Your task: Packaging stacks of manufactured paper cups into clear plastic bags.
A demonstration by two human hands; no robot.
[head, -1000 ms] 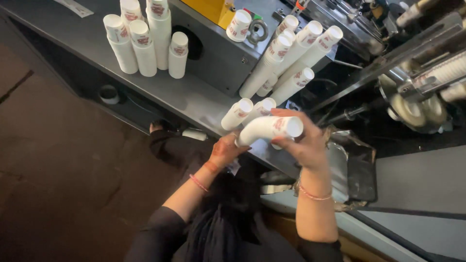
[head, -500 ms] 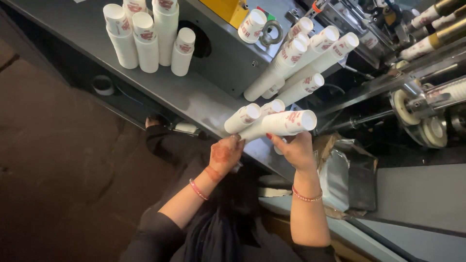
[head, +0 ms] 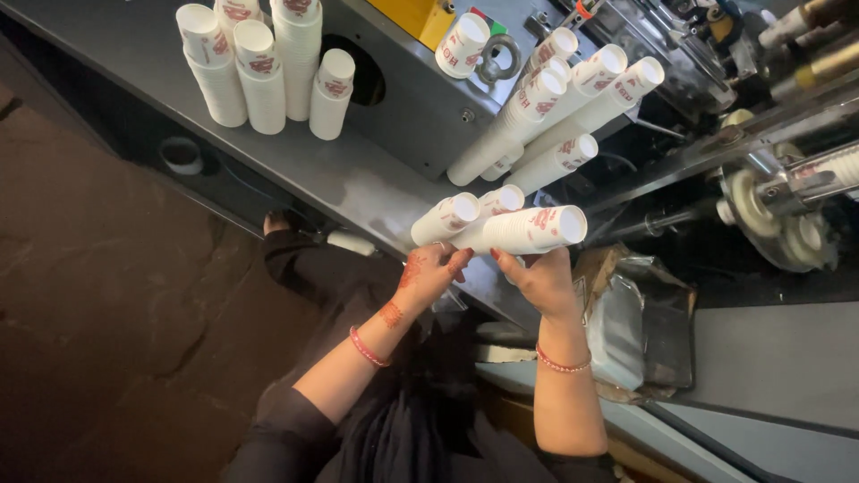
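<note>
Since the earlier frame, the stack of white paper cups (head: 528,230) had risen a little and its long axis lay almost level, mouth toward 3 o'clock. The right hand (head: 540,279) held it from below, the grip closed around its middle. The left hand (head: 428,273), at 9 o'clock of it, closed on the base end. Beyond, two shorter stacks (head: 465,215) lay on the grey bench (head: 358,183); further, at 11 o'clock, upright stacks (head: 259,67) stood.
</note>
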